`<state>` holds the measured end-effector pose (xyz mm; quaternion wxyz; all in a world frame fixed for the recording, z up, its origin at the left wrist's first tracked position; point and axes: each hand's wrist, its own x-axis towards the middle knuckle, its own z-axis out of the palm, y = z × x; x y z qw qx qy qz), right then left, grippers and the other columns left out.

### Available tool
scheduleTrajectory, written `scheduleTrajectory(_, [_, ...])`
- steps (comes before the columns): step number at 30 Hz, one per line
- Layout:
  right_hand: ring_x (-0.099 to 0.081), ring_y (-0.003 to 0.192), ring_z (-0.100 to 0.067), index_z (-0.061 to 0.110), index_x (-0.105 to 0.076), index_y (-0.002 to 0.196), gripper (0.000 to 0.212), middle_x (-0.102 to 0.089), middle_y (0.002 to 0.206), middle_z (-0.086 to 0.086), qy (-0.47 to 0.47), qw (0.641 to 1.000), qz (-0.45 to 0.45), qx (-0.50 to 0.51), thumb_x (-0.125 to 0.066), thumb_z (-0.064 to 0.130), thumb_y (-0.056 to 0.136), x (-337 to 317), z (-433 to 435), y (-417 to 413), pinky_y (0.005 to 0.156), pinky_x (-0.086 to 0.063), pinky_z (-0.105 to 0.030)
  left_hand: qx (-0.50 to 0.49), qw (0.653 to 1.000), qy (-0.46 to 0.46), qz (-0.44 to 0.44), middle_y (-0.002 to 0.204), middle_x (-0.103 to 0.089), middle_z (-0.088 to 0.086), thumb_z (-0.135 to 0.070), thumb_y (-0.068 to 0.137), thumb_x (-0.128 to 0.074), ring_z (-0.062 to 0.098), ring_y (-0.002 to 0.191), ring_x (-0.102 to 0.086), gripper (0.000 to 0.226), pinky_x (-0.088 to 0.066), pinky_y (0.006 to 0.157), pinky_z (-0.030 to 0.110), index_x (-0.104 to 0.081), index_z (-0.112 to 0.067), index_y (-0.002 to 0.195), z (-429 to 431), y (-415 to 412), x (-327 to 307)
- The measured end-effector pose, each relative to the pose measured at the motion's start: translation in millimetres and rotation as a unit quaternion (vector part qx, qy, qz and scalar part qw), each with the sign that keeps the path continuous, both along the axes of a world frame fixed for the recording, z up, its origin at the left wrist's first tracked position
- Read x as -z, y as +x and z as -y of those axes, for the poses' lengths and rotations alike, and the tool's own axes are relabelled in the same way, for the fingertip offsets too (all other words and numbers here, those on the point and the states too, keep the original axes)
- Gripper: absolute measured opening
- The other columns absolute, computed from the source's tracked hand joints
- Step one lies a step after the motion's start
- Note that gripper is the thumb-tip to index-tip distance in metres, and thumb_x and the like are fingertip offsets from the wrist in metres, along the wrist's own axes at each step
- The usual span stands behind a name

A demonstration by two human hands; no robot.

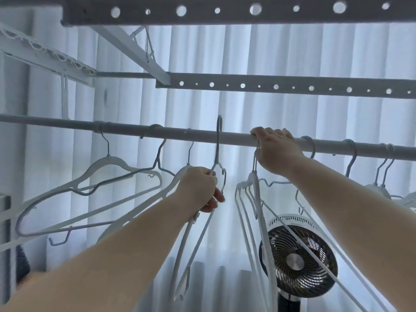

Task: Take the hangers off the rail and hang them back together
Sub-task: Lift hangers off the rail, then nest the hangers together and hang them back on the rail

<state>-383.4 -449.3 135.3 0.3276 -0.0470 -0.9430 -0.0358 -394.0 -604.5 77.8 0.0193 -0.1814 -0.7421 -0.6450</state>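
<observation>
A grey round rail runs across the view. My left hand grips a pale hanger by its neck, its hook raised above the rail and free of it. My right hand lies over the rail, its fingers curled round the hooks of a bunch of several white hangers that hang below it. Three more hangers hang on the rail to the left. Others hang to the right of my right hand.
Two perforated grey bars of a drying rack cross overhead. White curtains fill the background. A standing fan sits below the bunch of hangers. A dark object stands at the lower left.
</observation>
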Motion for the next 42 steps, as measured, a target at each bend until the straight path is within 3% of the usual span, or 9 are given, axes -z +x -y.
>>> scheduleTrajectory(10, [-0.043,0.119,-0.028,0.013,-0.04,0.13,0.038,-0.052,0.127,-0.011,-0.006,0.999,0.001,-0.046,-0.031,0.014,0.093,-2,1,-2,0.106,-0.025,-0.035,0.026,0.999,-0.037,0.009,0.041,-0.057,-0.002,-0.006,0.092,-0.037,0.006,0.023,-0.042,0.015,-0.037,0.031,0.011,-0.049,-0.014,0.088,-7,-3,19])
scheduleTrajectory(14, [-0.044,0.122,-0.027,0.016,-0.038,0.134,0.043,-0.05,0.133,-0.009,0.003,0.999,-0.004,-0.043,-0.034,0.035,0.096,-4,5,-1,0.105,-0.026,-0.036,0.006,0.995,-0.086,-0.057,0.073,-0.066,0.004,-0.018,0.094,-0.041,0.014,0.055,-0.061,0.028,-0.049,0.05,0.023,-0.05,-0.011,0.12,-2,0,17])
scheduleTrajectory(16, [-0.038,0.13,-0.027,0.017,-0.029,0.142,0.054,-0.04,0.143,-0.008,0.001,0.999,-0.019,-0.041,-0.034,0.043,0.095,-3,9,-3,0.109,-0.024,-0.038,-0.072,0.962,-0.195,-0.175,0.103,-0.068,0.004,-0.027,0.094,-0.041,0.021,0.094,-0.063,0.036,-0.05,0.079,0.03,-0.049,-0.015,0.127,4,4,18])
scheduleTrajectory(18, [-0.033,0.135,-0.027,0.019,-0.021,0.146,0.06,-0.03,0.15,-0.006,-0.003,0.998,-0.044,-0.051,-0.036,0.044,0.094,-4,15,-7,0.111,-0.023,-0.039,-0.176,0.9,-0.259,-0.303,0.116,-0.064,-0.003,-0.03,0.094,-0.042,0.017,0.112,-0.056,0.035,-0.045,0.091,0.029,-0.052,-0.02,0.125,15,11,20])
scheduleTrajectory(22, [-0.03,0.136,-0.026,0.021,-0.02,0.146,0.061,-0.028,0.151,-0.003,0.036,0.994,-0.064,-0.077,-0.039,0.043,0.093,-9,33,-17,0.111,-0.023,-0.038,-0.302,0.779,-0.267,-0.481,0.086,-0.075,0.0,-0.023,0.075,-0.061,0.024,0.082,-0.069,0.02,-0.056,0.068,0.033,-0.071,-0.015,0.089,46,13,23])
scheduleTrajectory(25, [-0.04,0.129,-0.025,0.02,-0.032,0.14,0.053,-0.044,0.142,-0.003,0.033,0.996,-0.027,-0.076,-0.038,0.043,0.093,-14,48,-28,0.104,-0.03,-0.037,-0.311,0.809,-0.358,-0.347,0.113,-0.066,-0.002,-0.027,0.088,-0.051,0.025,0.105,-0.06,0.027,-0.048,0.085,0.036,-0.06,-0.02,0.113,64,14,23])
scheduleTrajectory(28, [-0.053,0.113,-0.024,0.019,-0.044,0.127,0.041,-0.058,0.124,-0.003,0.015,0.998,0.005,-0.059,-0.039,0.041,0.093,-15,55,-35,0.091,-0.034,-0.034,-0.343,0.795,-0.421,-0.272,0.133,-0.052,-0.007,-0.034,0.095,-0.034,0.02,0.12,-0.049,0.038,-0.042,0.092,0.033,-0.038,-0.025,0.132,83,2,33])
scheduleTrajectory(36, [-0.047,0.083,-0.026,0.006,-0.052,0.114,0.029,-0.065,0.104,-0.013,-0.007,0.994,-0.059,-0.086,-0.046,0.017,0.088,-8,45,-37,0.076,-0.03,-0.029,-0.315,0.832,-0.417,-0.187,0.098,-0.071,0.001,-0.028,0.096,-0.033,0.026,0.085,-0.067,0.03,-0.051,0.081,0.033,-0.059,-0.023,0.109,93,-7,43])
scheduleTrajectory(42, [-0.055,0.099,-0.034,0.002,-0.051,0.112,0.028,-0.064,0.105,-0.017,0.003,0.995,-0.052,-0.088,-0.044,0.017,0.089,-6,35,-31,0.083,-0.036,-0.032,-0.346,0.8,-0.406,-0.276,0.091,-0.071,0.001,-0.026,0.096,-0.033,0.026,0.089,-0.063,0.03,-0.045,0.074,0.031,-0.062,-0.022,0.103,78,-15,34])
